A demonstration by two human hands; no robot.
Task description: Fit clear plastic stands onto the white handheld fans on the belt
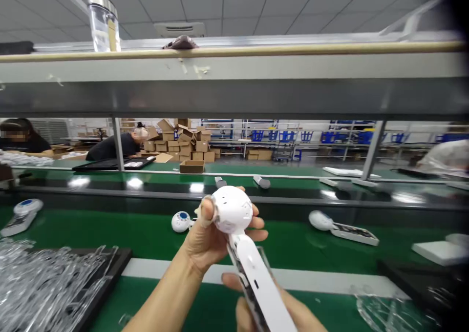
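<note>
A white handheld device (252,268) with a ball-shaped head and a long handle is held up in front of me. My left hand (207,241) is closed around the round head, thumb on its near left side and fingertips showing behind it. Lower down, my right hand (244,312) grips the handle, its fingers on the left side and the palm behind. Along its left edge the handle casing shows a dark gap with parts inside. A thin clear strip shows by the handle's right edge; what it belongs to is hard to tell.
Clear plastic pieces (47,288) fill a black tray at left; more clear pieces (384,310) lie at right. Similar white devices (353,233) rest on the green conveyor belt (286,244). A shelf (234,97) spans overhead on posts. Co-workers (110,144) sit across the line.
</note>
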